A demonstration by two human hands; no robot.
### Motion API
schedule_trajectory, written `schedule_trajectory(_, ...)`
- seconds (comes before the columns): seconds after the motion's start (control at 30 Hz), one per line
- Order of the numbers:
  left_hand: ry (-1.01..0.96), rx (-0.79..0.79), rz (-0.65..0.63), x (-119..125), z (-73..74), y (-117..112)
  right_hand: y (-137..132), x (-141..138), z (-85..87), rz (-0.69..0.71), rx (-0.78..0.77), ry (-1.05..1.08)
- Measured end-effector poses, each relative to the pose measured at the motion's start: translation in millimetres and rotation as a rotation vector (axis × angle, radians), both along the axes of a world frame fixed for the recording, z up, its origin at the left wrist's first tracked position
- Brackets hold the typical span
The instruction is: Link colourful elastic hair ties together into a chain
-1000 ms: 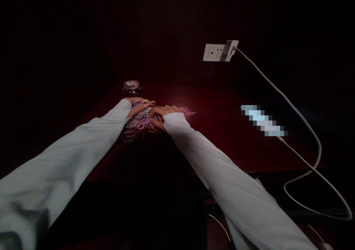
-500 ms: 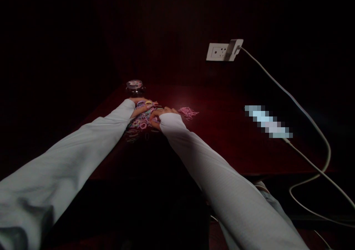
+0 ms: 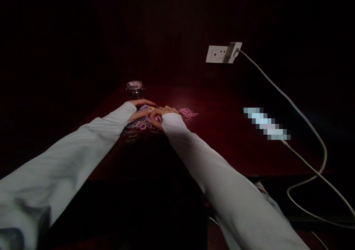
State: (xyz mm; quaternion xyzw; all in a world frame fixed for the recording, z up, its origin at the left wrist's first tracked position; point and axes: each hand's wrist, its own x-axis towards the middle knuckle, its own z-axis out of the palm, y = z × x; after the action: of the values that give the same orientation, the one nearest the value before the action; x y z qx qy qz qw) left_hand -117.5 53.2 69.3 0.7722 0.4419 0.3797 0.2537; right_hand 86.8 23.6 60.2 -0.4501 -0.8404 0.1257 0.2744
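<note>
A pile of small hair ties in mixed colours (image 3: 142,125) lies on the dark red table, purple, pink, yellow and pale ones among them. My left hand (image 3: 141,107) arches over its far left side, fingers stretched out and thumb apart from them. Close beside it, my right hand (image 3: 163,113) is bent over the pile's right side. Its thumb and forefinger curl in towards each other; what they grip, if anything, is hard to make out. Just beyond the right hand sits a separate heap of pink hair ties (image 3: 188,114).
Behind my left hand stands a clear jar (image 3: 135,89) with a patterned lid. To the right lies a blurred-out device (image 3: 266,124) on a white cable (image 3: 312,128). The cable's charger (image 3: 235,49) is plugged into a wall socket (image 3: 216,54).
My left hand has flattened and stretched its fingers rightwards over the pile, close to my right hand. The right hand stays nearly in place. The view has shifted slightly.
</note>
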Motion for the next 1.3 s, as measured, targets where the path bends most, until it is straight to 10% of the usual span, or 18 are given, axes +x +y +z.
schedule_trajectory(0.83,0.123,0.342,-0.105,-2,-2.6,0,0,8,3.3,-0.039,0.159,0.017)
schedule_trajectory(1.3,0.106,0.406,0.032,-11,2.2,15,40,19,-19.1,-0.255,0.128,0.462)
